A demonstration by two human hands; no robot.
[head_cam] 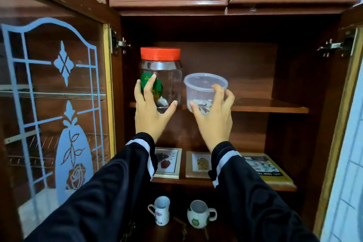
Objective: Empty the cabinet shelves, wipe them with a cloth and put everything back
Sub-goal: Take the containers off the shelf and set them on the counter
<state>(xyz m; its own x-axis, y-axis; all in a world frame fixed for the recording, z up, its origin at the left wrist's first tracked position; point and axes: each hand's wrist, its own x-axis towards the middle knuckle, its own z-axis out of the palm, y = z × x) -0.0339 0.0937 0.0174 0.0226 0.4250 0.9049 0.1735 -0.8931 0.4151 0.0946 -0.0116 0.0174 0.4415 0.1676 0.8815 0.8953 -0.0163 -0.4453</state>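
A clear plastic jar (167, 72) with a red lid and a green label is at the left of the top shelf (271, 107). My left hand (151, 112) wraps around its lower part. Right beside it is a round clear tub (204, 88) with a clear lid and some pale scraps at the bottom; my right hand (215, 118) grips it from below and the side. Both containers are at the shelf's front edge; I cannot tell whether they rest on it or are lifted.
The middle shelf holds two framed pictures (169, 163) (200, 164) and a flat printed box (265, 169). Below stand a white mug (161, 211) and a rounder mug (199, 214). The glass cabinet door (59, 104) stands open at left; the right door edge (341, 124) is open too.
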